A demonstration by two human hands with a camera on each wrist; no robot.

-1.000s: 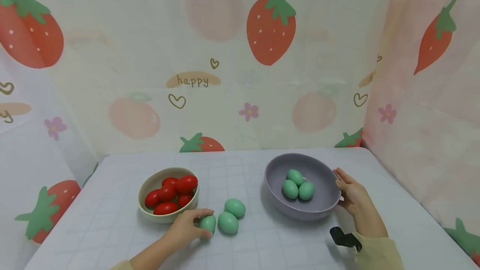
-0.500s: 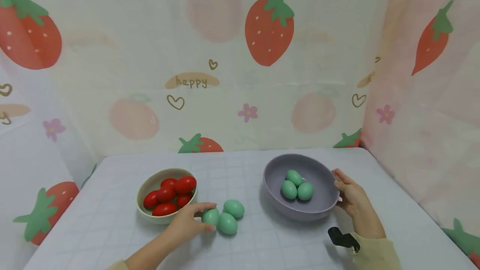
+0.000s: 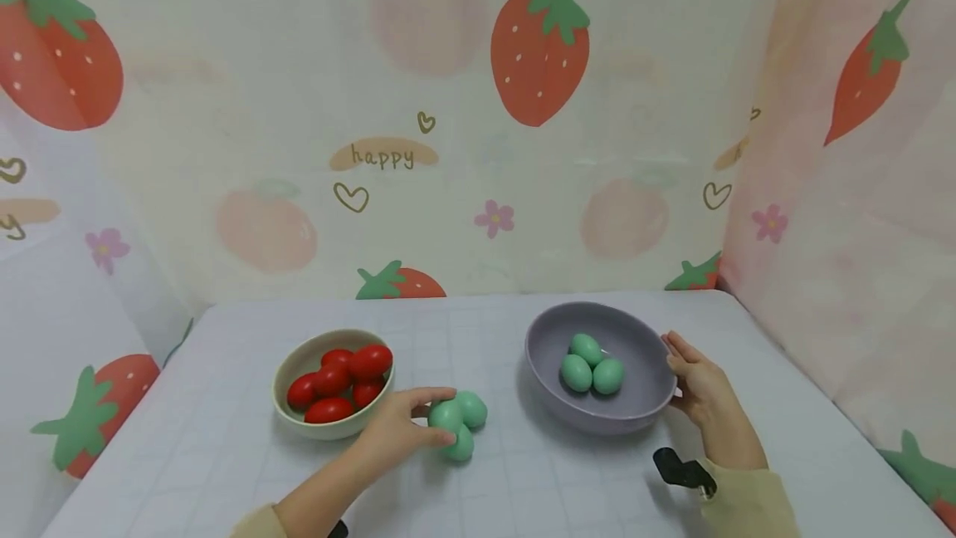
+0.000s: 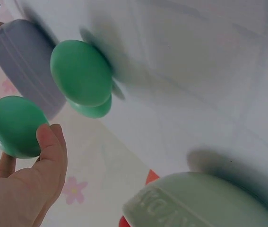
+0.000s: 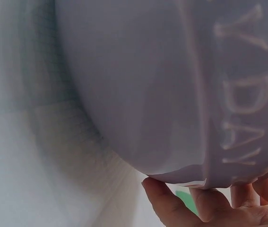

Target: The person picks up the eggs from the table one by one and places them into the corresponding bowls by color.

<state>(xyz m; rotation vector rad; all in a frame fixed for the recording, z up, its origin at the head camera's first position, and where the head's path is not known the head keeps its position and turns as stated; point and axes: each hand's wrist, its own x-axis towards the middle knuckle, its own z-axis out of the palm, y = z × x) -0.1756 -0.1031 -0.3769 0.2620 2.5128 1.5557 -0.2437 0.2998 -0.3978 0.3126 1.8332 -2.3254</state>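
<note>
My left hand (image 3: 399, 428) pinches a green egg (image 4: 18, 126) between thumb and fingers, held off the table. Two other green eggs (image 3: 470, 409) (image 4: 81, 73) lie together just past it, partly covered by the held one in the head view. A purple bowl (image 3: 650, 409) stands at the right with three green eggs (image 3: 586, 349) inside. At its right side my right hand (image 3: 704, 388) holds the outer wall, fingertips (image 5: 158, 191) against it in the right wrist view. Left of the loose eggs is a pale green bowl (image 3: 321, 432) of several red egg-shaped pieces (image 3: 369, 362).
A white cloth with a faint grid covers the table (image 3: 515, 488). Behind and on both sides hang curtains (image 3: 463, 106) printed with strawberries and flowers. A black strap end (image 3: 683, 470) sticks out by the right sleeve.
My left hand has carried its green egg right and slightly away, over the two loose eggs. My right hand and the purple bowl have stayed in place.
</note>
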